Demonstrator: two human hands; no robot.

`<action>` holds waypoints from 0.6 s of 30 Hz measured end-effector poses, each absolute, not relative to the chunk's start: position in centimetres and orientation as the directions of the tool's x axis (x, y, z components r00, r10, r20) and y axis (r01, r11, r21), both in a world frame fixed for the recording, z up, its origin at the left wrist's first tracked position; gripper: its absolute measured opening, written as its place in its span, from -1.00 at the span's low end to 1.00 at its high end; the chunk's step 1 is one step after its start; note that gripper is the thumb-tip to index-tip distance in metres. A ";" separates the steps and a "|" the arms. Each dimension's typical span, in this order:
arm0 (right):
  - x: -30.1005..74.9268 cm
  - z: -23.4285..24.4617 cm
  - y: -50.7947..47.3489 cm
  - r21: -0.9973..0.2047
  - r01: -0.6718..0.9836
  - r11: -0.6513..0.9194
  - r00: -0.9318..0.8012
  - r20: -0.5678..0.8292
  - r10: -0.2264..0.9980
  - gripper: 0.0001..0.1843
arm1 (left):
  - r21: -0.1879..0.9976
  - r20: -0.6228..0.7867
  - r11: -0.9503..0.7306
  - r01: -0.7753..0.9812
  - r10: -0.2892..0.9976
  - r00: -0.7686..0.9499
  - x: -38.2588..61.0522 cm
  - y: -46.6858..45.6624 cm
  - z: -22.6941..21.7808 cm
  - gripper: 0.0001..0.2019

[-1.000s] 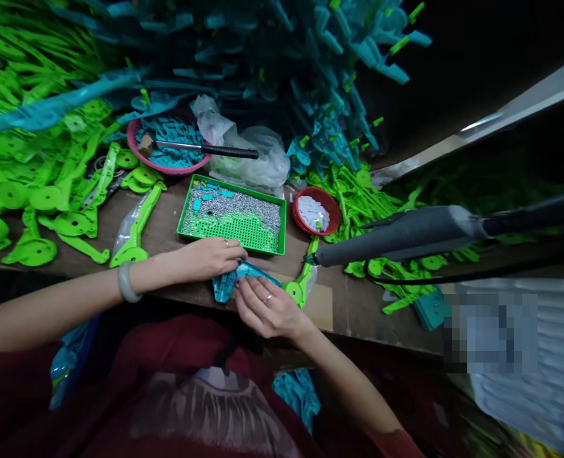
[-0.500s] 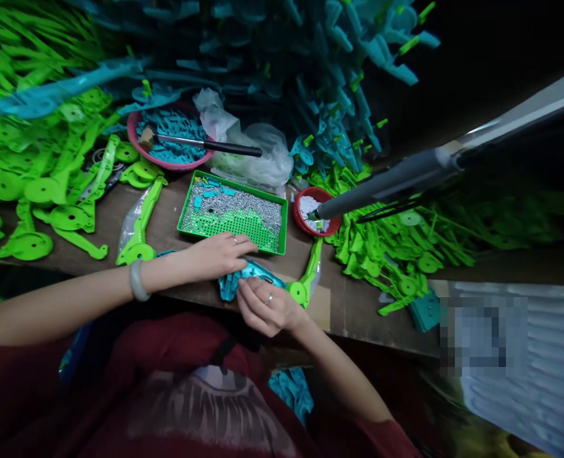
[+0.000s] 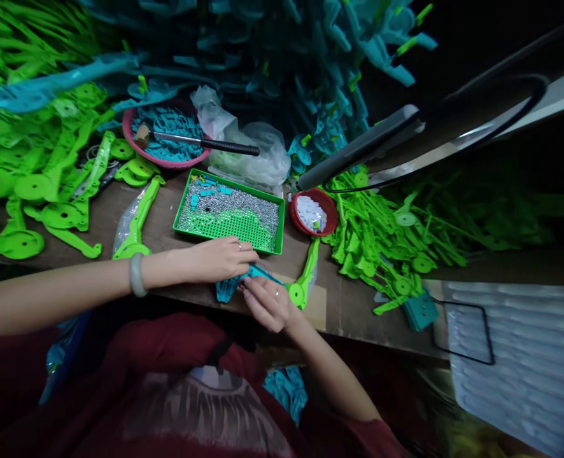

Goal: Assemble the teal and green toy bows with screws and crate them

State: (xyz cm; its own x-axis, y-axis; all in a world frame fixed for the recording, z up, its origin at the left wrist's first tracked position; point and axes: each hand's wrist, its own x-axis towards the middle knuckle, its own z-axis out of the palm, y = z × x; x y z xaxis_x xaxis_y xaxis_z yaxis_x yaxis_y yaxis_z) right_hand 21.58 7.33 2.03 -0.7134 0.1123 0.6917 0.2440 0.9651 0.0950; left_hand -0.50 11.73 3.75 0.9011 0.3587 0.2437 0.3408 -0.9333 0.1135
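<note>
A teal plastic part lies at the table's front edge, between my hands and partly covered by them. My left hand rests over its upper side, fingers closed on it. At the part's middle my right hand has its thumb and fingertips pinched together. Something small and dark shows at those fingertips, too small to name. Just right of the part stands a lime green plastic part with a round end. Beyond my left hand sits a green tray holding many small metal pieces and a few teal bits.
A pink bowl of teal pieces carries a hammer. A red basket holds white pieces, with a dark rod-shaped tool hanging above it. Lime green parts pile up left and right; teal parts heap behind.
The rod-shaped tool has swung up and left, its tip now above the red basket's rim. My right fingertips have shifted slightly on the teal part. The whole view has drifted a little.
</note>
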 end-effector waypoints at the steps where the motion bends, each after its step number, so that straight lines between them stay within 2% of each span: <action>1: 21.7 1.9 7.3 -0.001 0.311 0.950 -0.676 0.702 0.222 -0.80 | 0.088 0.277 -0.927 0.365 0.375 0.885 -0.8 11.2 3.6 -0.85; 2: 21.8 1.8 7.3 -0.113 0.374 0.920 -0.631 0.696 0.342 -0.76 | 0.091 0.311 -0.910 0.404 0.412 0.857 -1.1 10.4 3.5 -0.84; 4: 21.8 1.8 7.5 -0.339 0.455 0.823 -0.549 0.622 0.559 -0.73 | 0.169 0.366 -0.848 0.502 0.527 0.767 -1.6 8.5 3.0 -0.83; 7: 21.5 2.6 8.7 -0.540 0.495 0.680 -0.536 0.426 0.729 -0.79 | 0.303 0.395 -0.732 0.610 0.679 0.619 -1.4 5.4 2.1 -0.84; 9: 21.3 3.4 9.7 -0.568 0.498 0.655 -0.606 0.312 0.732 -0.85 | 0.324 0.411 -0.693 0.645 0.717 0.564 -0.8 4.1 1.6 -0.85; 12: 21.3 4.4 11.4 -0.524 0.485 0.700 -0.725 0.207 0.657 -0.84 | 0.304 0.428 -0.670 0.677 0.731 0.531 0.2 3.5 1.3 -0.84; 15: 21.5 5.1 13.0 -0.500 0.443 0.744 -0.796 0.161 0.583 -0.79 | 0.260 0.388 -0.646 0.718 0.750 0.536 0.9 4.2 1.6 -0.84; 18: 21.7 5.5 14.1 -0.565 0.346 0.749 -0.836 0.176 0.520 -0.81 | 0.189 0.332 -0.652 0.734 0.746 0.577 1.4 4.6 2.2 -0.79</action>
